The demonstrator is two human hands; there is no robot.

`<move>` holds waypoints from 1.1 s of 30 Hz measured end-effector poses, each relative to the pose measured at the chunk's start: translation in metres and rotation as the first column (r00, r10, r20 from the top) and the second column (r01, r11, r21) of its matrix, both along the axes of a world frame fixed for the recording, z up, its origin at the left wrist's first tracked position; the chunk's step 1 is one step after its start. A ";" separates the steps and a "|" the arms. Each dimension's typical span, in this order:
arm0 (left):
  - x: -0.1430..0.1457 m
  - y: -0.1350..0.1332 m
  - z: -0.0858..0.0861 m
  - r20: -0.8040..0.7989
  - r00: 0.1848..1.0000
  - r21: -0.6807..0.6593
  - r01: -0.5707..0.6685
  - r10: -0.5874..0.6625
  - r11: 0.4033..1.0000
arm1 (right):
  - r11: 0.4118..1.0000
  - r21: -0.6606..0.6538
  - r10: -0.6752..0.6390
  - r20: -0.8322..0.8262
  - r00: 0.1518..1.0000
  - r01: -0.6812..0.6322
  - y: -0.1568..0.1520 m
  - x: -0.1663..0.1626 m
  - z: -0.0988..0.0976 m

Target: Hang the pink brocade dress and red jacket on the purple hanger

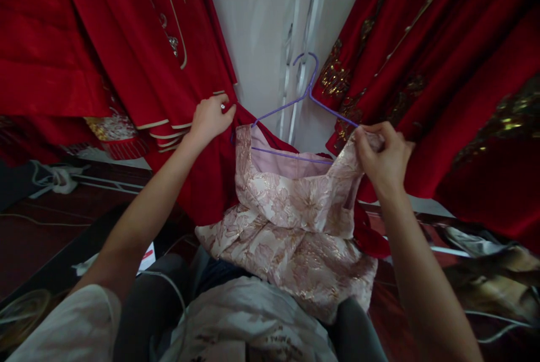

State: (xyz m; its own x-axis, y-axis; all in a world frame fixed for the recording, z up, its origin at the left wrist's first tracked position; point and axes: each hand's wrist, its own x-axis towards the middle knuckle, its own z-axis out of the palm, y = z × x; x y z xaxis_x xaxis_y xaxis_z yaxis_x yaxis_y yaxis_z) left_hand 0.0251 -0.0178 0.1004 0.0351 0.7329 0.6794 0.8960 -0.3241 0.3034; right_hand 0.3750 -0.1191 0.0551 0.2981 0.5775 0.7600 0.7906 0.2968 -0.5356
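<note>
A pale pink dress [287,199] with a woven floral pattern and metallic shine hangs on a purple wire hanger [279,108], its skirt spread across my lap. My right hand [386,156] is closed on the dress's right-hand shoulder strap, at that end of the hanger. Just left of the other strap, my left hand [211,118] is up with its fingers curled, in front of a red garment. A small round pale spot shows between those fingers; I cannot make out what it is. The left hand is apart from the dress.
Red garments with gold trim [169,35] hang at the left, and more red cloth with gold sequins [379,58] hangs at the right. Pale doors [253,24] with metal strips stand behind. A white cable [169,280] crosses near my left leg.
</note>
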 end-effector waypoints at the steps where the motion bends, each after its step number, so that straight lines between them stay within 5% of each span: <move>1: 0.009 -0.003 -0.004 -0.027 0.999 -0.045 0.019 -0.020 0.999 | 0.997 0.031 -0.076 0.057 0.995 0.075 -0.003 -0.005 0.001; 4: 0.044 -0.015 -0.014 -0.032 0.980 -0.093 0.192 -0.196 0.977 | 0.981 0.063 -0.193 0.142 0.971 0.186 -0.006 -0.016 0.001; 10: 0.111 -0.038 -0.009 0.141 0.844 0.076 0.512 -0.517 0.856 | 0.980 -0.017 -0.194 0.182 0.964 0.200 -0.005 -0.012 -0.005; 14: 0.114 -0.029 -0.004 0.056 0.792 0.020 0.608 -0.608 0.794 | 0.985 -0.098 -0.125 0.146 0.981 0.140 -0.001 -0.004 -0.007; 17: 0.094 -0.006 -0.010 -0.023 0.844 -0.022 0.536 -0.536 0.844 | 0.978 -0.206 0.055 0.088 0.995 -0.036 0.016 0.008 0.000; 19: 0.080 0.010 -0.016 -0.044 0.882 -0.048 0.466 -0.468 0.883 | 0.907 -0.361 0.231 -0.004 0.973 -0.217 0.034 0.016 0.008; 23: 0.067 0.030 -0.023 -0.072 0.883 -0.253 0.435 -0.465 0.864 | 0.542 -0.678 0.493 -0.222 0.841 -0.497 0.067 0.019 0.028; 25: 0.067 0.034 -0.024 -0.094 0.876 -0.283 0.432 -0.473 0.856 | 0.473 -0.703 0.538 -0.246 0.806 -0.530 0.078 0.012 0.036; 31: 0.065 0.039 -0.029 -0.064 0.864 -0.272 0.467 -0.499 0.842 | 0.678 -0.565 0.525 -0.077 0.848 -0.471 0.105 -0.012 0.038; 33: 0.064 0.041 -0.032 -0.035 0.865 -0.282 0.472 -0.500 0.835 | 0.667 -0.600 0.481 -0.105 0.871 -0.441 0.112 -0.013 0.035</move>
